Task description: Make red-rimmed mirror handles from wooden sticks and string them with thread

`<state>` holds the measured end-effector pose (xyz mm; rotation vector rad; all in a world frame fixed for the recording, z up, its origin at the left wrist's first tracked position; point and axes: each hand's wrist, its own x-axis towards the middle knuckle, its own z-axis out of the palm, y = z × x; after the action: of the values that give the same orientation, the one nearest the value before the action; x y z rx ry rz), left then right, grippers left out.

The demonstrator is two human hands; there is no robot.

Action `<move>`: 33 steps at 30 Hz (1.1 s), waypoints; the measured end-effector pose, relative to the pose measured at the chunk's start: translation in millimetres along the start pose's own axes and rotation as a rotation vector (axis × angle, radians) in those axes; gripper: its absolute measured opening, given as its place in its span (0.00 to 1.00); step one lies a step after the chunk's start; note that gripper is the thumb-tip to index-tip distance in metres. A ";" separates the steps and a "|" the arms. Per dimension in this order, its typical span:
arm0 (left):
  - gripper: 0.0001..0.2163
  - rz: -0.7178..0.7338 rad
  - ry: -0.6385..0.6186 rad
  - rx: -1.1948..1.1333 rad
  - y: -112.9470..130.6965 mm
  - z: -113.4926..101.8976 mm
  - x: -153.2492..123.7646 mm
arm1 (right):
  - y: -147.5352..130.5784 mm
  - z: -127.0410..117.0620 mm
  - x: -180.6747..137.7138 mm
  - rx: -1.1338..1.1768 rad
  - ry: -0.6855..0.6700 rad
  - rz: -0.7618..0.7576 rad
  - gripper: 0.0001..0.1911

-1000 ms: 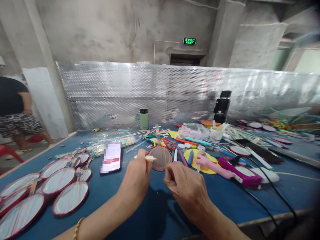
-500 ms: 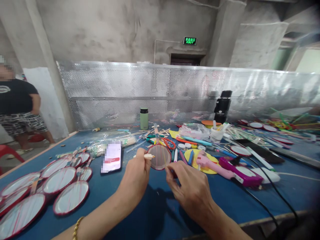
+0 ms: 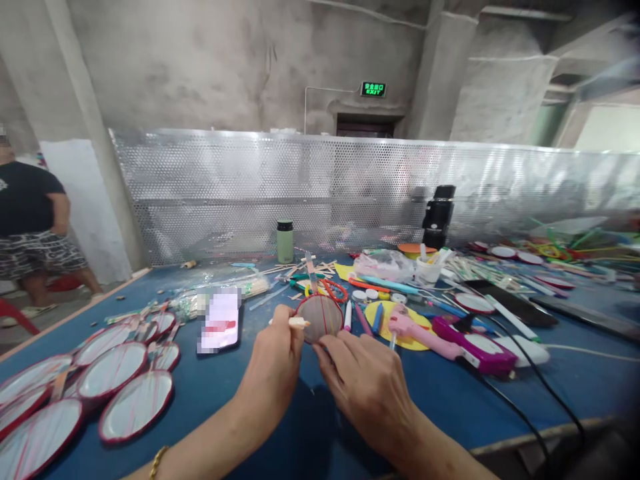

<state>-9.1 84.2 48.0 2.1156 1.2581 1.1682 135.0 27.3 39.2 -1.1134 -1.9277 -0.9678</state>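
Observation:
My left hand (image 3: 277, 363) is closed round the pale wooden stick handle (image 3: 295, 323) of a small round red-rimmed disc (image 3: 321, 317) and holds it upright above the blue table (image 3: 240, 407). Coloured threads cross the disc's face. My right hand (image 3: 363, 383) sits just right of the left, its fingertips pinched at the disc's lower edge; what they pinch is too thin to make out.
Several finished red-rimmed discs (image 3: 113, 370) lie at the left. A phone (image 3: 220, 320), green bottle (image 3: 285, 241), red scissors (image 3: 335, 291), pink glue gun (image 3: 415, 330), markers and black cables (image 3: 520, 413) litter the table. A person (image 3: 30, 227) stands far left.
My right hand has slid left and closer to the disc's lower edge. The view has tilted slightly. The person at the left has shifted a little.

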 end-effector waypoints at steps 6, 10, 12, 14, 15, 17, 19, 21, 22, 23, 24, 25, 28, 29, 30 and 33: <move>0.10 -0.004 0.007 -0.020 0.8 3.7 -3.0 | -1.3 1.7 -3.7 0.116 0.010 0.133 0.09; 0.10 -0.006 0.013 -0.024 -0.7 4.9 -4.0 | -1.1 3.6 -3.9 0.220 -0.019 0.209 0.10; 0.10 -0.005 0.015 -0.024 -0.6 5.4 -3.9 | -0.8 4.1 -3.1 0.230 -0.016 0.224 0.10; 0.10 -0.007 0.012 -0.020 0.0 5.5 -3.5 | -1.0 4.4 -2.6 0.207 -0.003 0.212 0.10; 0.10 -0.009 0.010 -0.018 0.3 5.4 -3.1 | -1.3 4.6 -2.6 0.186 0.005 0.199 0.10; 0.10 -0.014 0.008 -0.011 0.6 4.7 -2.3 | -2.3 5.1 -3.2 0.135 0.018 0.175 0.11; 0.09 -0.017 0.011 -0.001 0.4 3.6 -1.5 | -3.2 5.9 -4.4 0.086 0.024 0.158 0.12; 0.09 -0.020 0.013 0.008 0.2 2.1 -1.0 | -3.7 6.6 -5.6 0.045 0.027 0.144 0.12; 0.09 -0.021 0.012 0.012 0.2 1.4 -0.8 | -3.8 6.8 -6.2 0.028 0.026 0.134 0.12; 0.09 -0.022 0.010 0.017 0.4 0.7 -0.7 | -3.7 6.8 -6.6 0.010 0.025 0.122 0.12; 0.09 -0.023 0.007 0.020 0.6 0.1 -0.7 | -3.6 6.8 -6.9 -0.007 0.020 0.112 0.12; 0.10 -0.023 0.003 0.024 1.0 -0.3 -0.6 | -3.4 6.7 -7.0 -0.021 0.016 0.100 0.11; 0.10 -0.029 -0.004 0.034 2.1 -0.6 -0.5 | -2.9 6.5 -6.9 -0.048 0.013 0.084 0.11; 0.10 -0.032 -0.006 0.038 2.4 -0.5 -0.4 | -2.7 6.5 -6.8 -0.052 0.015 0.083 0.12; 0.10 -0.036 -0.008 0.042 2.6 -0.4 -0.4 | -2.4 6.6 -6.5 -0.051 0.018 0.082 0.12; 0.09 -0.042 -0.013 0.050 2.7 -0.3 -0.4 | -1.0 6.9 -5.8 -0.033 0.020 0.089 0.13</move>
<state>-8.1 82.5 49.8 2.1185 1.3329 1.1138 134.9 30.7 30.8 -1.1936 -1.8368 -0.9611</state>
